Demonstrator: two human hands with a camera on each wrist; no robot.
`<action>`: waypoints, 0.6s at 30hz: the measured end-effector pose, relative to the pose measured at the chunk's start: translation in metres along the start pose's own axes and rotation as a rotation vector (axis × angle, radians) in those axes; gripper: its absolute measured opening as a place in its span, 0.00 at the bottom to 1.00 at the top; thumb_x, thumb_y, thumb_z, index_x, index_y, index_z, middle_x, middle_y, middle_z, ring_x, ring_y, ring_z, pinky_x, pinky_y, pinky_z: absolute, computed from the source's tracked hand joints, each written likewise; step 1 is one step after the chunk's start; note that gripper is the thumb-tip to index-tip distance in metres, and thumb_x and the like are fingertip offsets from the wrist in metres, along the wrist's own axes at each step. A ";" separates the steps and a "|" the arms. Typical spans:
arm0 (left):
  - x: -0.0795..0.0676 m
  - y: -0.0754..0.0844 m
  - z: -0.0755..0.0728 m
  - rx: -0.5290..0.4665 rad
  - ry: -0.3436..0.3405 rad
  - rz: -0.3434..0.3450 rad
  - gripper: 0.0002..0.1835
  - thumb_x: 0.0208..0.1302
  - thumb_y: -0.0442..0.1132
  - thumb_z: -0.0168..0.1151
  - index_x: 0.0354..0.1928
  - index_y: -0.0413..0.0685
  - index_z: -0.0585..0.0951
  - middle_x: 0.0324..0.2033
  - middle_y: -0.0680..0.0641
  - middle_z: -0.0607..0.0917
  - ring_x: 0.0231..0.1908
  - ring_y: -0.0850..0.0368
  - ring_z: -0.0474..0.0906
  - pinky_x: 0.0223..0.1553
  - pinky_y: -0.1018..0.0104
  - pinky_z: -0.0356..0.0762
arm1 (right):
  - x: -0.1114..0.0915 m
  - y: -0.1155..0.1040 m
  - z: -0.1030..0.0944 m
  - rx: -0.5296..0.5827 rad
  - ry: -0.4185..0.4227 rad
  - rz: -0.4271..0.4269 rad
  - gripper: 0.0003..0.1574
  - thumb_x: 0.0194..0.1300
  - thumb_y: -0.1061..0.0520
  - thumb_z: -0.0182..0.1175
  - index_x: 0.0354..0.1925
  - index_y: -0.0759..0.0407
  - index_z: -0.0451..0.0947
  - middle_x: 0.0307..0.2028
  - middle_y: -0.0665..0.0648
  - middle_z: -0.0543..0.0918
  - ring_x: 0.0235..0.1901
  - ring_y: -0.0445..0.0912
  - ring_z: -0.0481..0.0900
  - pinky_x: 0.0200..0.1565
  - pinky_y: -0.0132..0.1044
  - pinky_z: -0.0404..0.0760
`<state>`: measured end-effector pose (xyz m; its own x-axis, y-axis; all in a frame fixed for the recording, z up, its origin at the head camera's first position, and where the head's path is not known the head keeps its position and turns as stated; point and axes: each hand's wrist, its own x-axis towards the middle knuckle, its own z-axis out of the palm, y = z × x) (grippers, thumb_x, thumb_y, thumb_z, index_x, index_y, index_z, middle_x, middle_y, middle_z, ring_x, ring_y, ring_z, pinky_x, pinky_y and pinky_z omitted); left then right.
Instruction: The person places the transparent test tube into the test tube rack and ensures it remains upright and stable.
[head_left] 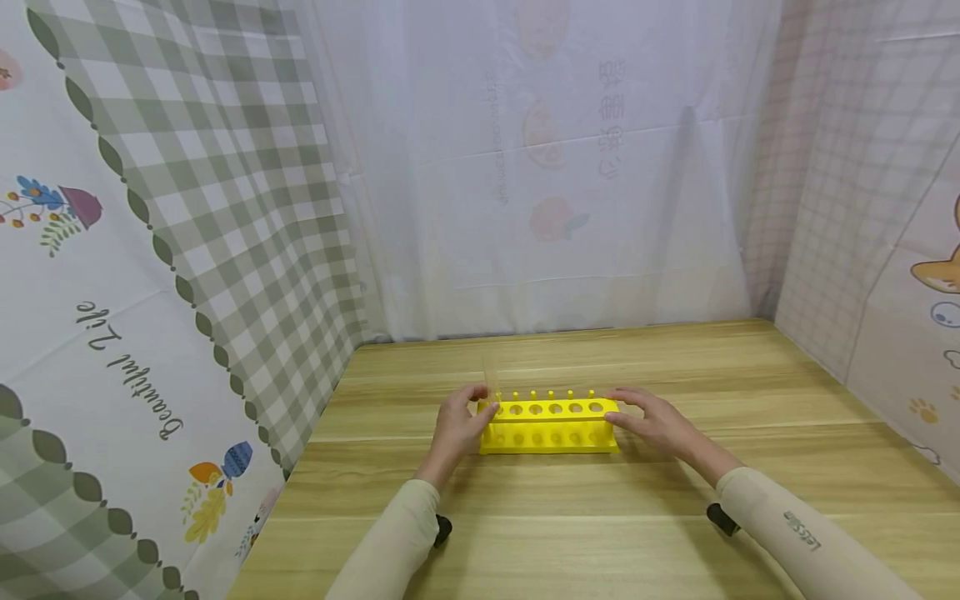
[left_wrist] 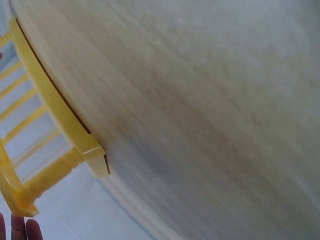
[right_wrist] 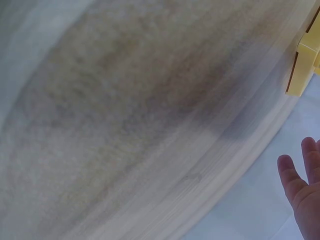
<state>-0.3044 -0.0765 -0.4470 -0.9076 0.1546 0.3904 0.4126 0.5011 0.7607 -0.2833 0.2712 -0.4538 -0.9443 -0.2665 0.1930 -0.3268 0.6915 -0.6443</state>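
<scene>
A yellow test tube rack [head_left: 549,427] stands upright on the wooden table, with a row of round holes and several short pegs behind them. One clear test tube [head_left: 491,375] rises from its left end. My left hand [head_left: 459,422] grips that end, thumb in front and fingers behind. At the opposite end, my right hand [head_left: 654,421] holds the top plate's corner between thumb and forefinger. The left wrist view shows the rack's base [left_wrist: 55,95] and a few fingertips [left_wrist: 33,229]. Other fingers of the right hand [right_wrist: 307,192] spread away from the rack in the right wrist view.
The wooden table [head_left: 555,533] extends around the rack on all sides. A white curtain [head_left: 555,250] hangs along its back edge. Checked cloth [head_left: 247,167] borders the left side, and a printed sheet [head_left: 885,275] borders the right.
</scene>
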 end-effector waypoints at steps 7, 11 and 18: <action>0.001 -0.007 -0.006 -0.024 0.015 -0.061 0.17 0.68 0.38 0.60 0.58 0.43 0.80 0.50 0.44 0.83 0.48 0.46 0.77 0.53 0.46 0.75 | 0.002 -0.002 -0.001 -0.024 -0.010 -0.022 0.37 0.71 0.40 0.58 0.66 0.63 0.72 0.66 0.72 0.68 0.65 0.72 0.63 0.59 0.70 0.64; 0.003 -0.013 -0.014 0.036 0.030 -0.107 0.19 0.72 0.42 0.56 0.60 0.44 0.79 0.53 0.43 0.82 0.45 0.48 0.78 0.49 0.49 0.77 | 0.003 -0.005 -0.005 -0.092 -0.030 -0.064 0.35 0.71 0.40 0.58 0.64 0.64 0.73 0.65 0.73 0.69 0.63 0.72 0.65 0.59 0.69 0.65; 0.009 -0.026 -0.034 0.311 -0.006 -0.067 0.22 0.74 0.47 0.55 0.63 0.44 0.76 0.55 0.40 0.80 0.47 0.44 0.81 0.55 0.43 0.72 | 0.004 -0.002 -0.020 -0.150 -0.050 -0.028 0.38 0.74 0.36 0.52 0.68 0.61 0.70 0.65 0.71 0.69 0.64 0.71 0.66 0.58 0.69 0.66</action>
<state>-0.3208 -0.1169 -0.4461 -0.9329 0.1172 0.3405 0.3089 0.7467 0.5891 -0.2868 0.2824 -0.4371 -0.9328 -0.3179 0.1700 -0.3589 0.7747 -0.5206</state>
